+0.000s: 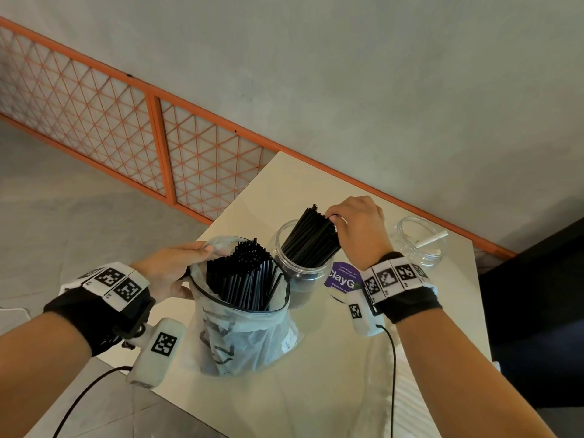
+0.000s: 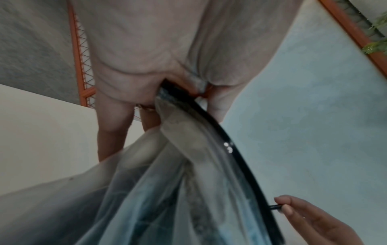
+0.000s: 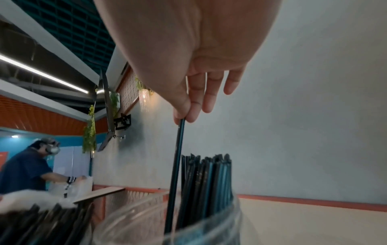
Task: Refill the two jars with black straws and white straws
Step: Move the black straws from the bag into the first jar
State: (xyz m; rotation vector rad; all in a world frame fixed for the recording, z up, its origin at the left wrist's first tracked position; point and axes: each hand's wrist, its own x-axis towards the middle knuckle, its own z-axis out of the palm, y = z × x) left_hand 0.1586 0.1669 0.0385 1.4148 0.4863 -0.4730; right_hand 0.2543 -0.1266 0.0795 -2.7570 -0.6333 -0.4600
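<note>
The right hand point(image 3: 188, 58) pinches a single black straw point(image 3: 175, 174) at its top end between thumb and forefinger, the other fingers hanging loose, and the straw's lower part stands inside the near jar point(image 1: 301, 273) beside the bundle of black straws point(image 1: 311, 238) leaning there. The left hand point(image 1: 175, 270) grips the rim of the clear plastic bag point(image 1: 249, 339), fingers curled over its edge, holding the mouth wide around the remaining stock of black straws point(image 1: 246, 279). A straw like this is likely light, thin and smooth, bending or creasing if squeezed mid-length, so a soft pinch near the tip suits one, a loose fist round the middle suits a bunch. The bag is limp and needs holding up. The far jar point(image 1: 420, 241), well apart on the table point(image 1: 331, 374), holds only a white straw point(image 1: 431, 239) or so
</note>
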